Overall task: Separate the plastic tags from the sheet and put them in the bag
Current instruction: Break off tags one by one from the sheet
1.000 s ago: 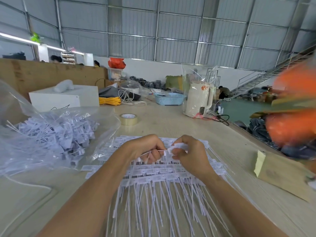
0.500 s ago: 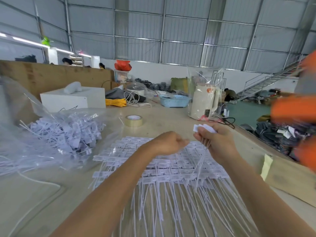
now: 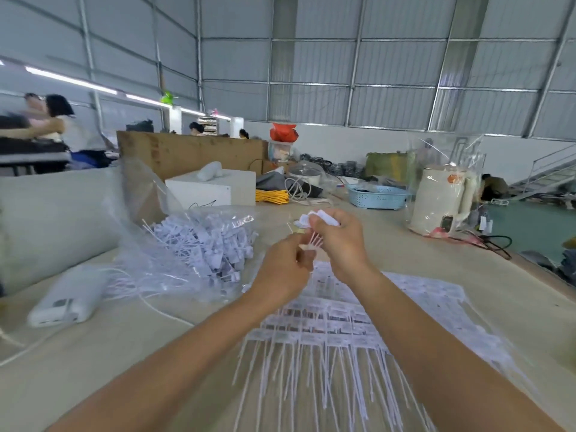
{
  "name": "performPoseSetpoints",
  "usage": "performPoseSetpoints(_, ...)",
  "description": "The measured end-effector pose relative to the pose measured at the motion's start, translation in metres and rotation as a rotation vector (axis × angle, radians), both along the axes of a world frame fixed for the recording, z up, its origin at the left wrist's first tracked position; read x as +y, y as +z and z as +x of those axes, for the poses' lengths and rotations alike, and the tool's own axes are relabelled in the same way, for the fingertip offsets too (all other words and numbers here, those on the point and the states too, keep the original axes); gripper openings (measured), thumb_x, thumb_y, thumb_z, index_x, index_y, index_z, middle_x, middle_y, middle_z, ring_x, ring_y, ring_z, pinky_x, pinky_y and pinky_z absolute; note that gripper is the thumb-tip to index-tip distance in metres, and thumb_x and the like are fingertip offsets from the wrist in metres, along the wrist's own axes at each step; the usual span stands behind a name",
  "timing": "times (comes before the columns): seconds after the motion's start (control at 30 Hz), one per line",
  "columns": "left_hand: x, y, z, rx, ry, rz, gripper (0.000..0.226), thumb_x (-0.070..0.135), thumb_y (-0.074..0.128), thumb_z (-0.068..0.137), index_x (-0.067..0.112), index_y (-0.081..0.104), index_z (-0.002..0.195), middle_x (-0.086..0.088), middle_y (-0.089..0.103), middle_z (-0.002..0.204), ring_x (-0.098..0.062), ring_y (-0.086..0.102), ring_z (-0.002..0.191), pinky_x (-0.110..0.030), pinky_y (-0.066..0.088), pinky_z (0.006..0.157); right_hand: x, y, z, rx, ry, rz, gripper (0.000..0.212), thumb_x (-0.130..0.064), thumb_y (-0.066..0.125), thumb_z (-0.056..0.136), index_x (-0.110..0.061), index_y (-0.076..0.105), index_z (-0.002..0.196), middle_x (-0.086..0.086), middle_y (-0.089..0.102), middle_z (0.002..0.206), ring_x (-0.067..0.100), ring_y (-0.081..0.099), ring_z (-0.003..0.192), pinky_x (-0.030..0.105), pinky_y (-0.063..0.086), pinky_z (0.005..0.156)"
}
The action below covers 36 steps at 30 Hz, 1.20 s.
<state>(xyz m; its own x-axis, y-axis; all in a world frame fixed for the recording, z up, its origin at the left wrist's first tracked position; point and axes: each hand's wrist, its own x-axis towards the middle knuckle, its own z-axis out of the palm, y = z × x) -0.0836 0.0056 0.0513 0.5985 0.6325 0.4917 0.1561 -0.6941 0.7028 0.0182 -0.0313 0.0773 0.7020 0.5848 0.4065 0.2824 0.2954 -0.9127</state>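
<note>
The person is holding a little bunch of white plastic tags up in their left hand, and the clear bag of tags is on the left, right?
Not quite. The head view shows the bunch of white plastic tags gripped in the right hand, not the left hand. The clear plastic bag of tags does lie on the left.

Warehouse workshop: corrugated metal roof (image 3: 374, 57), worktables (image 3: 405, 251).

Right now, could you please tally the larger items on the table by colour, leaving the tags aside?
White: 3, box, kettle, power bank
Blue: 1, basket
Yellow: 1, cord bundle
Clear: 1, bag
Total: 6
</note>
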Motion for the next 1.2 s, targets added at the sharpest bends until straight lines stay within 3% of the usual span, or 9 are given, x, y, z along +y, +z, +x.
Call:
performPoseSetpoints(0.17,0.046,-0.003,-0.077,0.083,0.245,0.044,0.030,0.009,0.048,0.094,0.014,0.064,0.118,-0.010,0.069,0.088,-0.018,0.062,0.069,-0.012,0.040,0.059,0.047,-0.005,-0.044,-0.325,0.138,-0.106,0.018,-0.022,0.059,0.091,-0.008,0.062,0.103,0.004,0.064,0.100,0.018,0.060,0.093,0.029,0.049,0.081)
performPoseSetpoints(0.27,0.070,-0.002,-0.095,0.355,0.362,0.039,0.027,0.006,0.046,0.092,0.004,0.068,0.108,-0.015,0.067,0.094,-0.028,0.062,0.097,-0.024,0.042,0.078,0.068,-0.011,-0.052,-0.506,0.120,-0.387,0.023,-0.013,0.048,0.094,0.001,0.064,0.087,0.011,0.064,0.088,0.019,0.056,0.078,0.025,0.043,0.068)
performPoseSetpoints(0.33,0.085,-0.002,-0.093,0.502,0.361,-0.037,0.023,0.003,0.045,0.090,-0.005,0.067,0.091,-0.017,0.063,0.086,-0.027,0.062,0.078,-0.026,0.046,0.065,0.078,-0.015,-0.050,-0.501,0.177,-0.586,0.022,0.000,0.043,0.089,-0.001,0.057,0.071,0.012,0.055,0.076,0.019,0.049,0.065,0.024,0.037,0.056)
performPoseSetpoints(0.43,0.110,-0.001,-0.076,0.539,0.304,-0.142,0.022,-0.002,0.044,0.089,0.002,0.054,0.069,-0.015,0.059,0.078,-0.021,0.053,0.061,-0.019,0.039,0.049,0.090,-0.020,-0.039,-0.427,0.269,-0.684,0.045,0.003,0.042,0.087,-0.007,0.043,0.131,0.010,0.049,0.127,0.025,0.052,0.107,0.023,0.041,0.070)
performPoseSetpoints(0.6,0.149,-0.001,-0.041,0.430,0.360,-0.087,0.024,-0.005,0.042,0.086,0.010,0.050,0.069,-0.016,0.058,0.093,-0.029,0.060,0.087,-0.029,0.049,0.070,0.094,-0.017,-0.016,-0.432,0.099,-0.517,0.088,0.003,0.051,0.084,-0.020,-0.001,0.151,0.004,0.004,0.159,0.031,0.034,0.135,0.027,0.043,0.077)
performPoseSetpoints(0.73,0.182,-0.009,-0.028,0.540,0.499,0.089,0.029,0.001,0.043,0.091,0.006,0.058,0.115,-0.016,0.052,0.132,-0.028,0.047,0.124,-0.030,0.039,0.099,0.092,-0.019,0.002,-0.374,0.009,-0.474,0.104,0.007,0.054,0.082,-0.034,-0.015,0.147,0.007,-0.017,0.157,0.029,0.032,0.136,0.014,0.039,0.051)
performPoseSetpoints(0.9,0.192,-0.016,-0.022,0.960,0.652,0.416,0.037,0.012,0.041,0.093,0.014,0.049,0.130,-0.014,0.043,0.135,-0.030,0.036,0.128,-0.038,0.034,0.103,0.092,-0.035,0.018,-0.379,0.029,-0.660,0.100,0.000,0.056,0.084,-0.032,-0.015,0.148,0.008,-0.013,0.158,0.030,0.035,0.136,0.015,0.041,0.054)
performPoseSetpoints(1.03,0.172,-0.006,-0.016,1.142,0.704,0.474,0.040,0.018,0.044,0.091,0.014,0.049,0.130,-0.014,0.040,0.137,-0.032,0.034,0.128,-0.049,0.029,0.105,0.079,-0.033,0.024,-0.477,0.135,-0.677,0.087,-0.007,0.057,0.087,-0.026,0.001,0.151,0.003,0.016,0.157,0.026,0.044,0.128,0.021,0.040,0.077)
performPoseSetpoints(1.2,0.097,0.011,0.001,0.957,0.576,0.699,0.026,0.016,0.049,0.089,0.013,0.060,0.113,-0.010,0.056,0.115,-0.028,0.053,0.109,-0.036,0.040,0.085,0.037,-0.018,0.035,-0.273,0.171,-0.405,0.049,0.000,0.055,0.090,-0.013,0.044,0.136,0.009,0.059,0.117,0.023,0.067,0.084,0.035,0.056,0.076)
